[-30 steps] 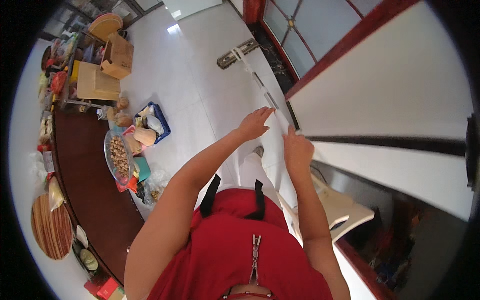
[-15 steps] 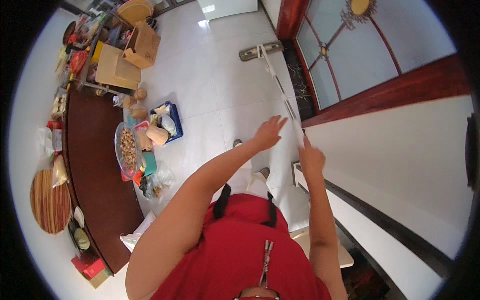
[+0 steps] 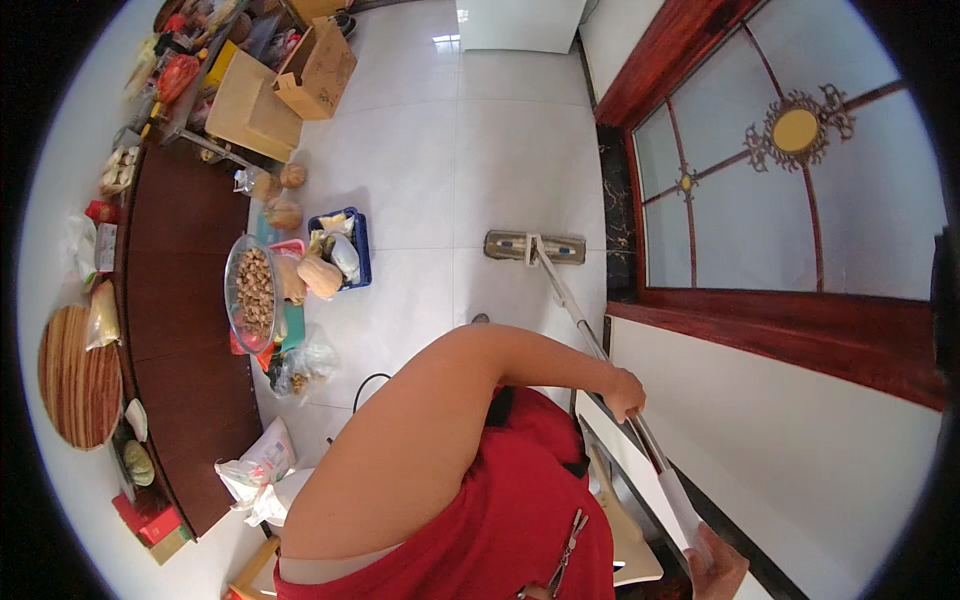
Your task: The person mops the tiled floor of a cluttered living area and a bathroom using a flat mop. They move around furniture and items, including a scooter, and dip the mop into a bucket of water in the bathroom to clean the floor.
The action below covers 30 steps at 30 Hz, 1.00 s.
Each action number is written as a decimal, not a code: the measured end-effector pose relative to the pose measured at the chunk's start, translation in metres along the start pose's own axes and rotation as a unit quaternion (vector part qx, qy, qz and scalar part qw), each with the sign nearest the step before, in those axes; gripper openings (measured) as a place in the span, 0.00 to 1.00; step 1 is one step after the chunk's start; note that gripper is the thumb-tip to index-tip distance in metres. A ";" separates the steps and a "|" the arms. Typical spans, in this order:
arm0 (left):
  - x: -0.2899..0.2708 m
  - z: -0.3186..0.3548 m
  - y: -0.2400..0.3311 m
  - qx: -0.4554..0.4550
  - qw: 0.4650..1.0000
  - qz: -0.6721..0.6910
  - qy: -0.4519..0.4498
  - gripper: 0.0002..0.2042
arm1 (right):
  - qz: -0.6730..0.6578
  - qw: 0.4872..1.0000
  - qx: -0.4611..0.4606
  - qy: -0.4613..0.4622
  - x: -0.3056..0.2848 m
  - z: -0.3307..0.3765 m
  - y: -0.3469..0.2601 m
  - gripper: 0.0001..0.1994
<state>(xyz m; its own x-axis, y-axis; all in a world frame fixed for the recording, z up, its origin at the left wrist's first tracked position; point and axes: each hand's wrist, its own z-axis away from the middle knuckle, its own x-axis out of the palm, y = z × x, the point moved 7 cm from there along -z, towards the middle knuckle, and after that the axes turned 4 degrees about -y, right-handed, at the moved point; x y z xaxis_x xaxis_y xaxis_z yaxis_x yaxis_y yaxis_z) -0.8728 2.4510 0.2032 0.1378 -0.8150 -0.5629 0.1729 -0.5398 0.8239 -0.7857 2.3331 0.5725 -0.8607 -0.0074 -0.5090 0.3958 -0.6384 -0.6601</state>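
Note:
A flat mop (image 3: 565,292) slants across the right half of the view, its grey-brown rectangular head (image 3: 508,246) lying on the tiled floor. My left arm reaches across my red top, and my left hand (image 3: 625,393) is closed around the metal part of the pole. Farther down, near the lower right rim, my right hand (image 3: 717,566) is wrapped around the white grip at the pole's upper end. Part of that hand is cut off by the picture's dark edge.
Along the left stands a dark brown cabinet (image 3: 180,270). Beside it are a bowl of brown pieces (image 3: 254,292), a blue basket (image 3: 362,250) and plastic bags (image 3: 312,362). A cardboard box (image 3: 318,72) sits farther back. A red-framed glass door (image 3: 790,310) and white wall bound the right.
The mop head has been drawn back toward me. My left hand, open and off the pole before, now grips it. My right hand has moved back to the lower right with the grip.

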 end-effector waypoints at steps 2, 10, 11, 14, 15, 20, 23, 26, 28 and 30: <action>-0.014 0.026 -0.007 -0.019 1.000 0.001 0.020 0.18 | 0.287 0.939 -0.174 -0.080 0.017 -0.002 -0.042 0.14; -0.091 0.167 -0.090 -0.148 0.973 -0.016 0.176 0.15 | 0.520 0.745 -0.403 -0.112 0.141 -0.056 -0.137 0.26; -0.103 0.183 -0.104 -0.159 0.968 -0.005 0.194 0.15 | 0.543 0.736 -0.387 -0.118 0.154 -0.069 -0.143 0.25; -0.129 0.262 -0.157 -0.239 0.928 -0.017 0.286 0.15 | 0.547 0.686 -0.455 -0.153 0.218 -0.116 -0.168 0.28; -0.140 0.287 -0.172 -0.261 0.912 -0.011 0.316 0.13 | 0.549 0.666 -0.479 -0.159 0.240 -0.127 -0.182 0.28; -0.181 0.415 -0.248 -0.341 0.845 -0.009 0.411 0.15 | 0.518 0.582 -0.587 -0.219 0.362 -0.178 -0.256 0.25; -0.203 0.488 -0.290 -0.416 0.784 -0.030 0.460 0.15 | 0.536 0.543 -0.595 -0.254 0.432 -0.208 -0.293 0.23; -0.214 0.563 -0.318 -0.500 0.714 -0.050 0.487 0.15 | 0.515 0.522 -0.617 -0.285 0.517 -0.229 -0.320 0.20; -0.227 0.608 -0.321 -0.548 0.674 -0.024 0.495 0.15 | 0.499 0.513 -0.634 -0.294 0.574 -0.240 -0.340 0.18; -0.237 0.639 -0.327 -0.552 0.645 -0.018 0.527 0.15 | 0.486 0.515 -0.637 -0.304 0.625 -0.247 -0.351 0.16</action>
<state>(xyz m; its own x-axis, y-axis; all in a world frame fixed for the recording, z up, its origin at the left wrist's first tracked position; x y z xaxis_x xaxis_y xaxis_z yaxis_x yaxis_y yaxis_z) -1.5852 2.6856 0.1098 0.6000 0.1055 -0.7930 0.7045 0.4000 0.5862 -1.3838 2.7426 0.3495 0.1551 -0.3333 -0.9300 0.2885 0.9156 -0.2801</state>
